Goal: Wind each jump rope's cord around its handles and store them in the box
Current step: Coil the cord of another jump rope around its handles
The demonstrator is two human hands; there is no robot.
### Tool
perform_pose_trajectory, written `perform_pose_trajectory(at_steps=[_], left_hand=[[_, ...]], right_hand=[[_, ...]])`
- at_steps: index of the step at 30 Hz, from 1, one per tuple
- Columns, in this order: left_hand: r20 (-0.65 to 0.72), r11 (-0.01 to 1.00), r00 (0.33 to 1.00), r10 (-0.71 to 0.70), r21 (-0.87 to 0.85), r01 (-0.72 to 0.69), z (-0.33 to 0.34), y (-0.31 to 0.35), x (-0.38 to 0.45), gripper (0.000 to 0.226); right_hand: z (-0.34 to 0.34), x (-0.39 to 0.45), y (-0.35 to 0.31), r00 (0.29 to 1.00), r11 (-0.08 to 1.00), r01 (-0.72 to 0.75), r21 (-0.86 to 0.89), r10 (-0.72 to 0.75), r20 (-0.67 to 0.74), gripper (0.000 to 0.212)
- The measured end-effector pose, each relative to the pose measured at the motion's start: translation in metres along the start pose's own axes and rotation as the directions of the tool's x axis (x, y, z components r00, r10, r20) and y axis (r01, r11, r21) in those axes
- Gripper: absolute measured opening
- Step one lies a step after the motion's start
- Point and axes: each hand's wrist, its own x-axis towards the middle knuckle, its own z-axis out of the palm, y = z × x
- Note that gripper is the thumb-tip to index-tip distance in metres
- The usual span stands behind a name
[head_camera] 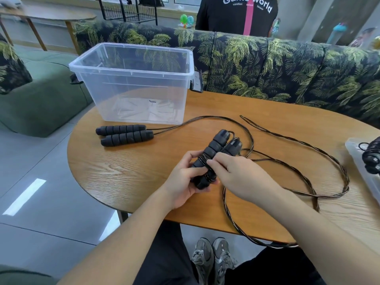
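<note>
Over table (127,175) | left hand (183,182) grips handles (213,153); right hand (236,175) pinches cord (207,161)

Lounge/café-type rm: leaf-print sofa (287,64), oval wood table (127,173).

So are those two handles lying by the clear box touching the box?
Apart. The head view shows a strip of bare wooden table between the idle pair of handles and the near wall of the clear box.

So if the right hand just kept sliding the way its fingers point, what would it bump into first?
Almost at once, the left hand: the right hand points left across the held handles, and the left hand's thumb lies just beyond its fingertips. Depth is hard to judge.
</note>
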Motion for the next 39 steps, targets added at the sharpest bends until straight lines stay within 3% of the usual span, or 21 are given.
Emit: perform_pose_trajectory(at_steps=[6,13,16,18,22,27,30,32,35,39], left_hand=[[-0.070,0.994,0.997,0.023,-0.110,-0.031,0.002,0.003,0.001,0.036],[0.005,1.000,1.000,0.015,-0.018,-0.015,0.002,0.001,0.000,0.040],[-0.041,0.996,0.999,0.012,0.088,-0.009,0.005,0.000,0.002,0.050],[-0.066,0.994,0.998,0.024,0.106,-0.017,0.007,-0.001,0.002,0.043],[0.006,0.999,0.999,0.042,-0.026,-0.042,0.001,0.001,0.000,0.031],[0.120,0.999,0.993,0.003,-0.038,0.002,-0.002,0.005,-0.003,0.027],[0.163,0.999,0.986,-0.025,-0.034,0.031,-0.003,0.006,-0.002,0.030],[0.178,0.998,0.983,-0.048,-0.032,0.054,-0.004,0.007,-0.002,0.032],[0.221,0.994,0.974,-0.057,-0.081,0.077,-0.007,0.007,-0.002,0.034],[0.327,0.990,0.936,-0.128,-0.014,0.140,-0.009,0.009,-0.003,0.032]], right_hand=[[0.017,-0.008,0.015,1.000,0.999,-0.014,0.038,0.014,0.006,0.024],[0.017,-0.015,0.028,0.998,0.996,-0.011,0.094,0.005,0.066,0.031],[0.019,-0.022,0.033,0.998,0.996,-0.001,0.086,-0.004,0.055,0.028],[0.023,-0.027,0.034,0.999,0.995,0.036,0.090,-0.038,0.017,0.026],[0.028,-0.037,0.042,0.997,0.993,0.076,0.089,-0.076,-0.009,0.023],[0.014,-0.039,0.074,0.991,0.967,0.001,0.254,-0.036,0.132,0.035],[0.000,-0.027,0.091,0.991,0.951,-0.093,0.294,0.060,0.121,0.045],[-0.010,-0.020,0.095,0.976,0.926,-0.175,0.335,0.118,0.185,0.050],[-0.021,-0.012,0.097,0.923,0.835,-0.262,0.483,0.070,0.379,0.039],[-0.031,0.001,0.096,0.888,0.784,-0.281,0.554,-0.006,0.459,0.015]])
